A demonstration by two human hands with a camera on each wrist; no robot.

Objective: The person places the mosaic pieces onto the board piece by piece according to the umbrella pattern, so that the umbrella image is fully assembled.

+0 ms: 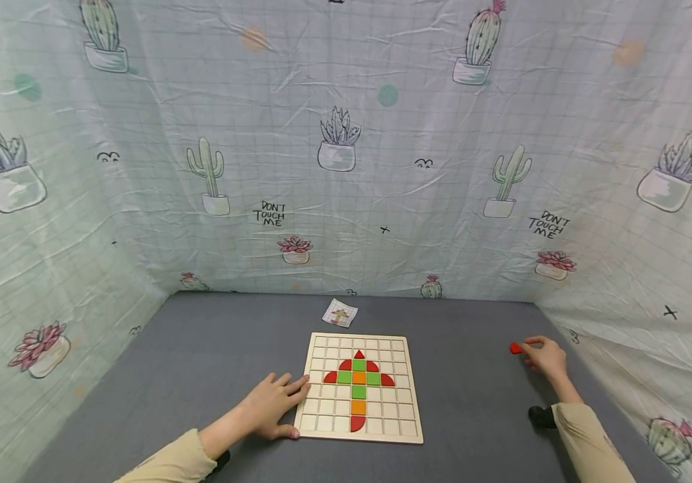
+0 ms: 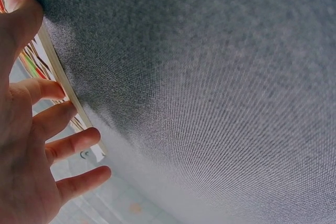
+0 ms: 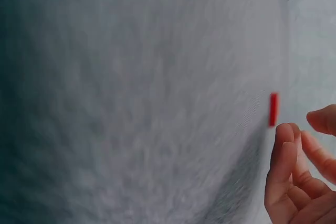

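Our left hand (image 1: pixel 270 406) lay flat with fingers spread, resting on the board (image 1: pixel 361 387) at its nine-o'clock edge, thumb against the near corner. The board sat on the grey mat (image 1: pixel 201 362), with red, green and orange tiles forming an arrow in its grid. At three o'clock from the board, well apart, our right hand (image 1: pixel 544 357) had its fingers loosely curled just beside a red tile (image 1: pixel 515 348), not touching it in the wrist view. A card (image 1: pixel 340 312) lay at twelve o'clock.

Pale wooden board (image 1: pixel 409 396), matt grey woven tabletop (image 1: pixel 201 362), creased cloth backdrop (image 1: pixel 382 168)
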